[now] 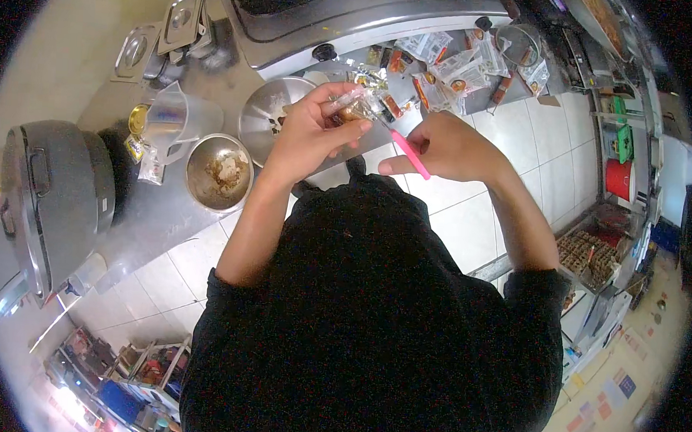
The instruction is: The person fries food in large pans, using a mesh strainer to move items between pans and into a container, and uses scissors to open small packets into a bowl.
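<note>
My left hand (307, 141) pinches a small clear plastic sachet (352, 110) with something brown inside. In my right hand (461, 148) is a pair of scissors with pink handles (410, 155); the blades reach to the sachet, but how far they have cut I cannot tell. Partly behind my left hand sits a wide steel mixing bowl (259, 108) with a few dark bits in it. A smaller steel bowl (200, 167), nearer and to the left, holds pale powder and brown crumbs.
Opened clear packets (460, 73) and small sachets lie strewn before the steel stove (346, 32). To the left stand a clear plastic jug (184, 116), steel pan lids (134, 52) and a large grey lidded cooker (61, 196). White floor tiles (454, 213) show below the counter.
</note>
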`<action>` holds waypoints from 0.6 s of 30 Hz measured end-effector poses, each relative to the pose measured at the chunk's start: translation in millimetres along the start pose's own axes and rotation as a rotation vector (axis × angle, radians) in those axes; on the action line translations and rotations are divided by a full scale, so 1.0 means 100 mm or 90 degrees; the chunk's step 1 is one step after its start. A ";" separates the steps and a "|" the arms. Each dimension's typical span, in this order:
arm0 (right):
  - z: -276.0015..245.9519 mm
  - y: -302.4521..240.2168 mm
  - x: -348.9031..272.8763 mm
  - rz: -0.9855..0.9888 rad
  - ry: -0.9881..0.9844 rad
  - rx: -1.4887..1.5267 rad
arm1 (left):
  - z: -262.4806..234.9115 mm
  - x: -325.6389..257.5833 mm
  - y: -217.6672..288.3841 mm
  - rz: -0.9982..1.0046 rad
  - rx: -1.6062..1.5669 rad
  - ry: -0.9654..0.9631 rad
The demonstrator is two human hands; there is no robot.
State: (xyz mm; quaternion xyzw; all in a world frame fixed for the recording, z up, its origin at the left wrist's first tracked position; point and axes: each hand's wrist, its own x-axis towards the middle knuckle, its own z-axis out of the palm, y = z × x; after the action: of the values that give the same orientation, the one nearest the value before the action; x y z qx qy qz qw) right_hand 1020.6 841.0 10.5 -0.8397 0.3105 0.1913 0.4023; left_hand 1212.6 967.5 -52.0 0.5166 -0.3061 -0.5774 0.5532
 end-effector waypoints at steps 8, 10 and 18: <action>0.05 0.04 0.01 -0.007 0.043 0.032 | -0.04 0.04 -0.03 -0.005 -0.037 -0.021; 0.04 0.00 0.05 0.008 0.042 0.043 | -0.05 0.06 -0.07 -0.009 -0.030 -0.023; 0.11 0.04 0.05 0.012 0.068 0.053 | -0.03 0.05 -0.09 -0.002 -0.063 -0.017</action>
State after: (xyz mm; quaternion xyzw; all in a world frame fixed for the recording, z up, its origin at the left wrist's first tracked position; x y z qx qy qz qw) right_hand 1020.7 846.1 -1.7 -0.8283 0.3473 0.1371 0.4178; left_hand 1213.2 964.5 -62.1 0.4813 -0.2834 -0.5997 0.5731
